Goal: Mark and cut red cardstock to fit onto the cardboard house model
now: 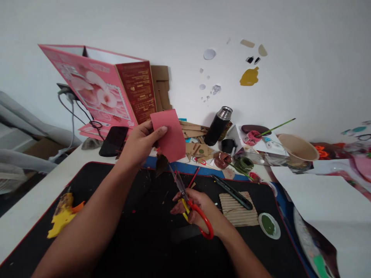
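Observation:
My left hand (145,139) pinches a pink sheet of card (171,137) by its left edge, thumb on the near face. The card is raised above the back of the black mat (139,239). My right hand (199,206) grips a pair of scissors (181,185) with one red and one yellow handle. Their blades point up and away toward the card's lower edge, parted slightly; whether they touch it I cannot tell. Reddish-brown smears cover the right fingertips. Right of that hand, a box cutter (232,192) rests across corrugated cardboard (239,210).
A large pink box (98,85) stands behind a black phone (114,141) at the left. Toward the back are a black flask (217,127), cardboard scraps (199,150) and a beige bowl (298,148). A dish of green paint (269,225) sits right, a yellow piece (62,218) left.

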Demonstrator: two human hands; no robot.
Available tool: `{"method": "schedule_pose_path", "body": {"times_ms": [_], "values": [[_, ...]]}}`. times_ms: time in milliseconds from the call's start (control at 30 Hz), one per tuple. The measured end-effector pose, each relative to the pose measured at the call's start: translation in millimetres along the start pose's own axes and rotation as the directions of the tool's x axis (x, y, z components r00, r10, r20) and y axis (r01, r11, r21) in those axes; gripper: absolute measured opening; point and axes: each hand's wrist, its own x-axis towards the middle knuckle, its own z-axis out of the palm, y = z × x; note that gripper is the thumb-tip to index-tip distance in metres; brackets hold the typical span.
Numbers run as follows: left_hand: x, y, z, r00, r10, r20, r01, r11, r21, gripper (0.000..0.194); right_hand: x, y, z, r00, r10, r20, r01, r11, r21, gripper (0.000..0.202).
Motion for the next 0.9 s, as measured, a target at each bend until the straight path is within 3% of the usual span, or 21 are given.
{"method": "schedule_pose_path", "body": {"times_ms": [100, 167, 267, 400, 700, 900], "values": [[1.2, -2.2, -3.4, 1.000, 0.005, -0.022, -0.005, 1.000, -0.028, 0.037, -0.1, -5.3, 3.0, 0.997, 0.067, 0.037, -0.070, 0.995, 0.068, 0.073], [1.6, -3.5, -4.3, 1.000, 0.004, -0.024, -0.005, 1.000, -0.029, 0.036, -0.1, -7.0, 6.3, 0.996, 0.093, -0.018, -0.091, 0.994, 0.066, 0.069], [0.9, -4.0, -2.4, 1.000, 0.000, -0.014, -0.001, 1.000, -0.020, 0.037, -0.2, -6.9, 9.9, 0.993, 0.058, -0.099, -0.058, 0.998, -0.002, 0.063], [-2.5, -1.8, 4.4, 1.000, -0.011, -0.005, 0.011, 1.000, 0.001, 0.039, -0.6, -7.0, 11.4, 0.994, 0.040, -0.101, -0.045, 0.998, -0.053, 0.056], [-15.2, -1.2, 26.0, 0.987, -0.063, 0.149, 0.048, 0.994, 0.099, 0.048, -0.2, -11.4, 13.6, 0.989, 0.029, -0.142, -0.043, 0.994, -0.096, 0.048], [-16.9, -1.6, 26.9, 0.984, -0.061, 0.165, 0.040, 0.991, 0.130, 0.052, 0.1, -12.8, 12.5, 0.984, 0.019, -0.178, -0.032, 0.997, -0.074, 0.048]]}}
